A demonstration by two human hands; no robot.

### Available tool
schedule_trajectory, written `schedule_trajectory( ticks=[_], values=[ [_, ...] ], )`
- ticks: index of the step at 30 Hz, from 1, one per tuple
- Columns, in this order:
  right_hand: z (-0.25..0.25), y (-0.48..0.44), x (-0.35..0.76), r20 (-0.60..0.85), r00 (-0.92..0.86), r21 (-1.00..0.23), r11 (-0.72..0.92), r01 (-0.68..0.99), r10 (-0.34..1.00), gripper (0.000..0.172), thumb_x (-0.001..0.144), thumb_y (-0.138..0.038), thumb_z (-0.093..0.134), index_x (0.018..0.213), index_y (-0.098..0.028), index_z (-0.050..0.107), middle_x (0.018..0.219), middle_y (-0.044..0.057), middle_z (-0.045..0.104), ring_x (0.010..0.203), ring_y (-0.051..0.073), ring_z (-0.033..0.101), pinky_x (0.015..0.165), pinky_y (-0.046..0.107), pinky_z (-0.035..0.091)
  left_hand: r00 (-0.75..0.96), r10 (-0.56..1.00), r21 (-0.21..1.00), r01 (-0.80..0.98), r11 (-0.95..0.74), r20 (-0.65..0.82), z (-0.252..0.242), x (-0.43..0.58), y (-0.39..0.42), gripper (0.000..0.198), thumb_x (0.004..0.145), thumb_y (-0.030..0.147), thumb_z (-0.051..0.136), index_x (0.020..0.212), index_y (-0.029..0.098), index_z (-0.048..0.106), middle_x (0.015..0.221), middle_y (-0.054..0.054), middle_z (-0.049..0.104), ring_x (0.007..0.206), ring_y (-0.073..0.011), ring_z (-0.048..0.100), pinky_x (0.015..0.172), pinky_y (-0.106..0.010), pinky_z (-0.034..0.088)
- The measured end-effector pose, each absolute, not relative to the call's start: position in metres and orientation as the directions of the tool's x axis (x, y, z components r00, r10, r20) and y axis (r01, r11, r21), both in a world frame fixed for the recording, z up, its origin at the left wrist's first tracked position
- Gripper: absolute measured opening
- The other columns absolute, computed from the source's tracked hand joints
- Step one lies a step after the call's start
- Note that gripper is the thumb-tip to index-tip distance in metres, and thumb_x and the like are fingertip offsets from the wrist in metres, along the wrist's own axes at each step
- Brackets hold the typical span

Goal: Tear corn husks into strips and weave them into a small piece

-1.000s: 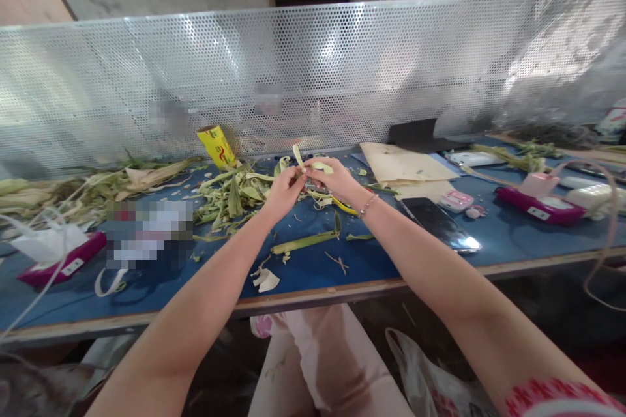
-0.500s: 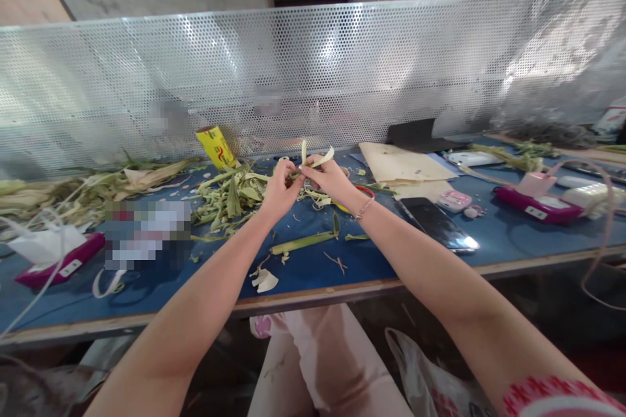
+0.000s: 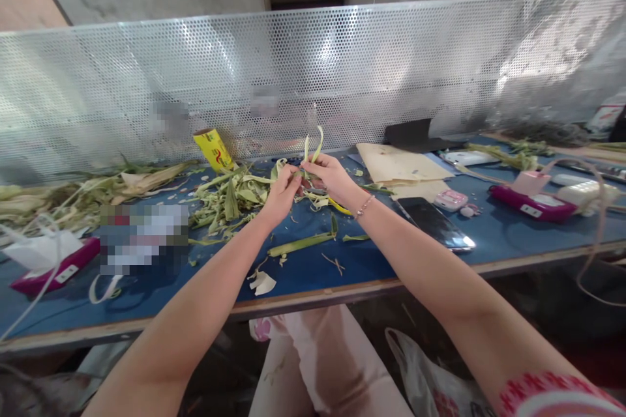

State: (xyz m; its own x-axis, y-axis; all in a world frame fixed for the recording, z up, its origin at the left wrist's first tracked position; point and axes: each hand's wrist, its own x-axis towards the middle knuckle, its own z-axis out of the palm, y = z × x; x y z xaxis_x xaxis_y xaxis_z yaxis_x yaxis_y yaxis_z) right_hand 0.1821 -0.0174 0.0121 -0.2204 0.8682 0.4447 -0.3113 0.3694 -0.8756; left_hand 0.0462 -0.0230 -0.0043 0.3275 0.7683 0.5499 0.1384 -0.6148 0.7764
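Above the blue table, my left hand and my right hand meet with their fingertips close together. Both pinch pale green husk-like leaf strips, whose two free ends stick up above my right fingers. Where the strips pass between the fingers is hidden. To the left of my left hand lies a heap of torn green leaf strips. Nearer to me, a cut green stalk piece rests on the table. A curved yellow object, partly covered by my right hand, cannot be made out.
A yellow cardboard tube leans near the perforated metal screen. Dried husks lie at the left, beside a purple power strip. Brown paper, a phone and another purple power strip are at the right.
The strip end that leaned right from my right hand now points upward. My hands stay close together, and my right fingers have turned slightly. A red-orange band near my right wrist no longer shows.
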Motion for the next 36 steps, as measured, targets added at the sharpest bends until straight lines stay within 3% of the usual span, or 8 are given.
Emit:
schedule_trajectory(
  ticks=[6, 11, 16, 19, 22, 25, 36],
  values=[
    [0.010, -0.016, 0.181, 0.468, -0.221, -0.880, 0.429, -0.202, 0.856, 0.022, 0.072, -0.034, 0.060, 0.069, -0.018, 0.046, 0.051, -0.008, 0.035, 0.040, 0.003, 0.026, 0.039, 0.020, 0.020, 0.250, 0.849, 0.883, -0.065, -0.466, 0.466, -0.003, 0.052, -0.024, 0.018, 0.077, 0.033, 0.049, 0.070, 0.019, 0.041, 0.059, 0.005, 0.047, 0.053, -0.0081, 0.048, 0.056, -0.024, 0.042],
    [0.008, -0.018, 0.178, 0.522, -0.205, -0.853, 0.516, -0.085, 0.828, 0.013, 0.074, -0.026, 0.055, 0.084, -0.018, 0.051, 0.057, -0.006, 0.039, 0.048, 0.006, 0.034, 0.044, 0.019, 0.027, 0.212, 0.860, 0.876, 0.035, -0.480, 0.463, -0.004, 0.056, -0.027, 0.019, 0.076, 0.032, 0.051, 0.067, 0.018, 0.042, 0.056, 0.005, 0.050, 0.048, -0.0069, 0.047, 0.051, -0.022, 0.043],
    [0.007, -0.021, 0.177, 0.498, -0.272, -0.867, 0.481, -0.132, 0.824, 0.020, 0.077, -0.022, 0.050, 0.097, -0.021, 0.051, 0.055, -0.007, 0.033, 0.043, 0.005, 0.028, 0.042, 0.019, 0.023, 0.178, 0.867, 0.861, 0.136, -0.490, 0.465, -0.004, 0.057, -0.028, 0.017, 0.077, 0.026, 0.047, 0.064, 0.018, 0.040, 0.049, 0.006, 0.043, 0.038, -0.0054, 0.039, 0.041, -0.020, 0.036],
    [0.008, -0.022, 0.180, 0.454, -0.369, -0.889, 0.385, -0.248, 0.811, 0.013, 0.079, -0.027, 0.047, 0.089, -0.019, 0.052, 0.052, -0.008, 0.029, 0.039, 0.005, 0.021, 0.039, 0.020, 0.017, 0.175, 0.877, 0.871, 0.137, -0.472, 0.448, -0.003, 0.056, -0.027, 0.014, 0.077, 0.024, 0.045, 0.065, 0.018, 0.040, 0.049, 0.006, 0.042, 0.036, -0.0048, 0.036, 0.038, -0.019, 0.031],
    [0.009, -0.021, 0.183, 0.401, -0.403, -0.907, 0.295, -0.299, 0.823, 0.023, 0.082, -0.039, 0.044, 0.076, -0.017, 0.052, 0.050, -0.007, 0.029, 0.037, 0.004, 0.019, 0.037, 0.020, 0.014, 0.201, 0.879, 0.881, 0.115, -0.459, 0.432, -0.002, 0.057, -0.028, 0.012, 0.077, 0.021, 0.045, 0.065, 0.018, 0.041, 0.049, 0.006, 0.040, 0.037, -0.0045, 0.034, 0.038, -0.019, 0.029],
    [0.011, -0.020, 0.184, 0.347, -0.429, -0.930, 0.246, -0.273, 0.834, 0.028, 0.080, -0.043, 0.048, 0.079, -0.017, 0.054, 0.048, -0.009, 0.028, 0.036, 0.003, 0.017, 0.036, 0.020, 0.011, 0.229, 0.882, 0.891, 0.104, -0.443, 0.412, -0.001, 0.058, -0.029, 0.015, 0.077, 0.019, 0.045, 0.063, 0.018, 0.040, 0.047, 0.007, 0.035, 0.037, -0.0041, 0.031, 0.038, -0.019, 0.025],
    [0.008, -0.018, 0.180, 0.452, -0.294, -0.892, 0.432, -0.134, 0.842, 0.028, 0.072, -0.040, 0.060, 0.069, -0.020, 0.041, 0.046, -0.010, 0.033, 0.035, 0.002, 0.023, 0.035, 0.019, 0.015, 0.270, 0.862, 0.882, 0.079, -0.464, 0.429, -0.006, 0.053, -0.024, 0.023, 0.074, 0.033, 0.055, 0.064, 0.017, 0.041, 0.050, 0.006, 0.038, 0.040, -0.0036, 0.031, 0.039, -0.020, 0.025]
  ],
)
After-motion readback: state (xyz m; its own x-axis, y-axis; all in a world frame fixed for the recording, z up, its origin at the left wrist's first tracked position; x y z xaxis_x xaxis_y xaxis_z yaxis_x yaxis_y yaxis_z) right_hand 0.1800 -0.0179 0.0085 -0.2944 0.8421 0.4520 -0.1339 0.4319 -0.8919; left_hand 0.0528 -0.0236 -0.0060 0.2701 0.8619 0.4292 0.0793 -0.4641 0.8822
